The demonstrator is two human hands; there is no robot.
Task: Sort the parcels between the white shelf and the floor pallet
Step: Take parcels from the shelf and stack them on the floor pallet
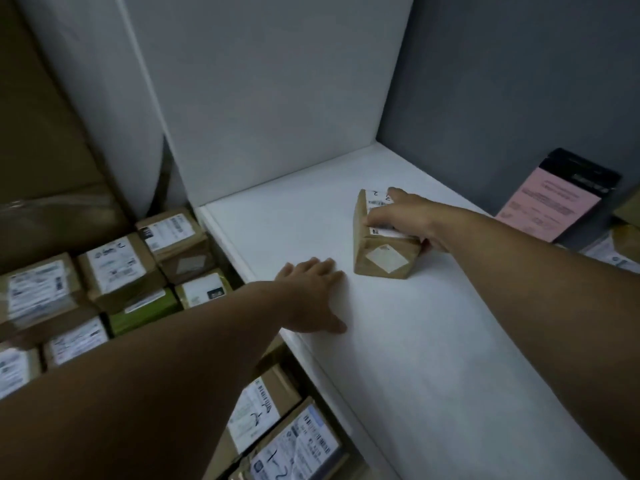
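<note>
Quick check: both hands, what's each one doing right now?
Left hand: open, flat on the white shelf.
Right hand: grips the small brown parcel on the shelf.

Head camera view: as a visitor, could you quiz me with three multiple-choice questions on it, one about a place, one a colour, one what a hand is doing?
1. Where does the small brown parcel sit? A in mid-air; B on the white shelf; C on the floor.
2. What colour is the big paper sheet at far right? A green; B blue; C pink.
3. What is the left hand doing? A lying flat on the shelf; B gripping a parcel; C making a fist.
Answers: 1 B, its base rests on the shelf; 2 C, it is plainly pink; 3 A, fingers straight, while the right hand holds the parcel.
</note>
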